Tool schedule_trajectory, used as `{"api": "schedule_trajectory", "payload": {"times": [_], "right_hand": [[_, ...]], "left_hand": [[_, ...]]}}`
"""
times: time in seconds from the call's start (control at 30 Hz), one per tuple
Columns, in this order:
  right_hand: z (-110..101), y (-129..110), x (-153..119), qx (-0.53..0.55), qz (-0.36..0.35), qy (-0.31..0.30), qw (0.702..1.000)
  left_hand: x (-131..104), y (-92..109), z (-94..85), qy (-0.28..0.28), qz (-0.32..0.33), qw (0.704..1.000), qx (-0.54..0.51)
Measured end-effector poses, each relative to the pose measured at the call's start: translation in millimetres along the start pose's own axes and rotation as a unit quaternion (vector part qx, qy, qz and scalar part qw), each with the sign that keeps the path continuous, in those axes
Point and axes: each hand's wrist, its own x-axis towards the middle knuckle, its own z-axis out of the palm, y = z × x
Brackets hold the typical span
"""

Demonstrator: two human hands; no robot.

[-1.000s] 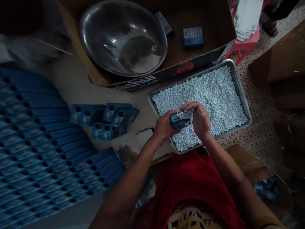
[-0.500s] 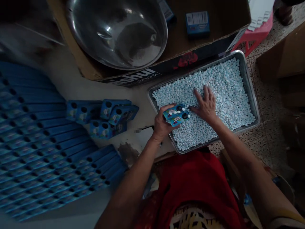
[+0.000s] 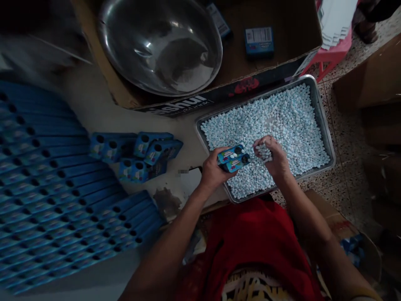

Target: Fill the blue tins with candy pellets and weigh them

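Observation:
My left hand [image 3: 213, 170] is closed around two small blue boxes [image 3: 232, 155] held side by side over the tray's left part. Each box has a round dark hole at its right end, and a few white candies lie on their tops. Just right of the boxes, my right hand [image 3: 275, 155] is cupped with its fingers curled round a clump of small candies [image 3: 263, 152]. Below both hands a metal tray [image 3: 332, 146] is filled with pale blue and white pellet-like candies [image 3: 294, 121].
Several loose blue boxes [image 3: 144, 144] stand left of the tray, beside large rows of similar boxes [image 3: 62, 192]. Behind, a cardboard carton [image 3: 269, 69] holds a steel bowl [image 3: 163, 50] and a blue packet [image 3: 259, 42]. A pink stool [image 3: 340, 52] stands at far right.
My right hand was spread on the candies; it has drawn nearer to me and curled around a clump of them. Fewer candies lie on the boxes in my left hand.

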Motion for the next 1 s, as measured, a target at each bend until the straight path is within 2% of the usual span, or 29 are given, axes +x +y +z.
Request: {"api": "schedule_trajectory", "payload": {"times": [0.1,0.23,0.4,0.43,0.5,0.57,0.6,0.63,0.7,0.73,0.77,0.8,0.87,0.93,1.0], "right_hand": [[29.3,-5.1,-14.4,0.047,-0.096,-0.023,0.994],[42.3,-1.6,-10.2,-0.027,-0.198,-0.031,0.979],[37.6,-3.4,-3.3,-0.093,-0.185,-0.02,0.978],[35.3,-5.5,-7.0,-0.104,-0.178,-0.027,0.978],[28.0,-10.7,-17.8,-0.141,-0.177,-0.093,0.97],[15.2,-16.1,-26.5,-0.199,-0.2,-0.15,0.948],[6.0,-18.1,-27.8,-0.236,-0.218,-0.144,0.936],[-5.0,-19.3,-26.8,-0.277,-0.237,-0.111,0.925],[-31.6,-17.1,-19.4,-0.374,-0.265,0.003,0.889],[-45.7,-12.9,-14.8,-0.429,-0.275,0.049,0.859],[-59.1,-6.4,-11.0,-0.489,-0.282,0.069,0.823],[-70.8,2.5,-8.8,-0.542,-0.291,0.06,0.786],[-86.0,26.0,-10.2,-0.613,-0.303,-0.025,0.73],[-88.4,52.0,-15.7,-0.627,-0.296,-0.142,0.706],[-81.2,73.3,-17.8,-0.622,-0.285,-0.201,0.701]], "left_hand": [[2.3,12.6,9.4,-0.02,-0.013,1.0,0.006],[4.5,21.8,18.7,-0.038,-0.03,0.999,-0.002],[3.7,22.4,24.4,-0.074,-0.009,0.997,-0.016],[4.1,21.2,25.1,-0.058,-0.009,0.998,-0.017],[6.9,18.0,27.0,0.005,0.001,1.0,-0.022],[13.1,14.6,29.6,0.054,0.043,0.997,-0.034],[17.4,12.9,31.0,0.063,0.076,0.994,-0.042],[22.0,11.1,32.1,0.064,0.109,0.991,-0.053],[31.1,7.1,33.1,0.067,0.149,0.984,-0.076],[34.7,4.7,32.8,0.074,0.153,0.982,-0.087],[37.3,1.9,32.1,0.077,0.15,0.981,-0.097],[38.7,-1.3,31.1,0.078,0.146,0.98,-0.106],[38.4,-8.0,29.5,0.086,0.134,0.979,-0.129],[34.9,-14.0,29.0,0.109,0.108,0.978,-0.143],[30.7,-17.7,28.9,0.107,0.083,0.98,-0.142]]}}
